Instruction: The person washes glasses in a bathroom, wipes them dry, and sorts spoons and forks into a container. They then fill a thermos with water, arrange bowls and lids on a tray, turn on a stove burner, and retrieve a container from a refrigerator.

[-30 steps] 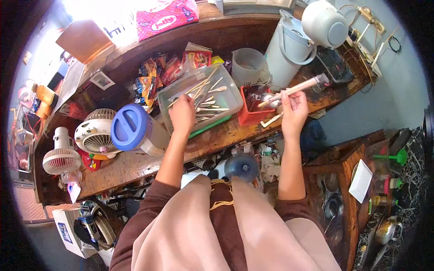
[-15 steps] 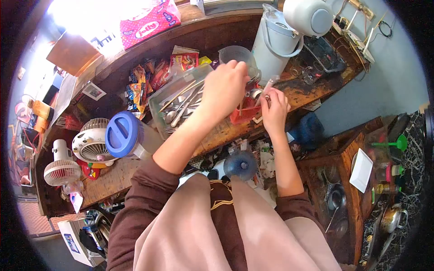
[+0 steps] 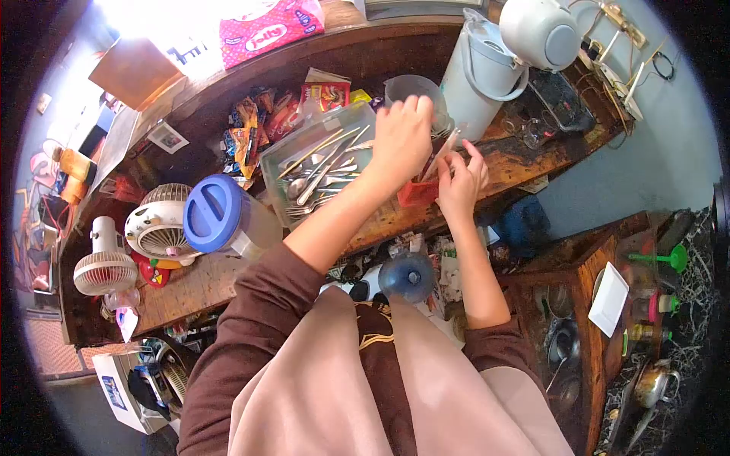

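A small red container stands at the front edge of the wooden counter, with a pale, flat-handled piece slanting up out of it. My left hand is closed above the container's left side, and its fingers hide whatever is in their grasp. At the container's right side, my right hand has its thumb and fingers curled in by the pale piece; I cannot tell what they grip. Left of my left hand lies a clear plastic tray of spoons, forks and wooden sticks. A translucent measuring jug is just behind my left hand.
A blue-lidded pitcher and two small fans stand on the left. Snack packets lie behind the tray. A tall white flask rises behind the hands. Below right is a wooden rack with dishes.
The view has shifted slightly, so the counter sits further right. My left hand stays over the red container, its fingers more bunched. My right hand has moved lower, closer against the container's side.
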{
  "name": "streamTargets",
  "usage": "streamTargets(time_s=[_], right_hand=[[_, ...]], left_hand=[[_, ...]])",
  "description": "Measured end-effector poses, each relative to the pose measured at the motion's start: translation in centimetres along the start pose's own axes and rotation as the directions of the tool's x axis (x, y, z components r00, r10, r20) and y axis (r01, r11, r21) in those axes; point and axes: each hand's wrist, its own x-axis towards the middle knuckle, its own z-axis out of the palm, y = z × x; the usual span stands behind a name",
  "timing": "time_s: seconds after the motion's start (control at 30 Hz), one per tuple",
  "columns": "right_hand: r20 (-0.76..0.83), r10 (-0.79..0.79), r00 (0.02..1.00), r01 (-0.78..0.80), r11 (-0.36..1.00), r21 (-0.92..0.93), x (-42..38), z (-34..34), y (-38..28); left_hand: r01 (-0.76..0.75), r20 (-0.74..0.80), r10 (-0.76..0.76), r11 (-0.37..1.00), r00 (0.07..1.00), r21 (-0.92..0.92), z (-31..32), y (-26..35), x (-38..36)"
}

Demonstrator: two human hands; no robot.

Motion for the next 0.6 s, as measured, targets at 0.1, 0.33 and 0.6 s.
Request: streamTargets(time_s=[0.1, 0.33, 0.6], right_hand=[[0.157, -0.006, 0.988, 0.023, 0.994, -0.103, -0.8, 0.4, 0.2], [-0.063, -0.03, 0.998, 0.029, 0.999, -0.023, -0.9, -0.9, -2.4], [0.335, -0.42, 0.844, 0.297, 0.884, 0.36, -0.7, 8.8, -8.1]], left_hand=[[0.009, 0.225, -0.044, 0.988, 0.973, 0.156, 1.4, -0.9, -2.2], [0.393, 0.048, -0.392, 0.919, 0.919, -0.015, -1.9, -7.8, -8.3], [0.527, 0.246, -0.607, 0.786, 0.755, 0.322, -1.8, -13.9, -16.5]])
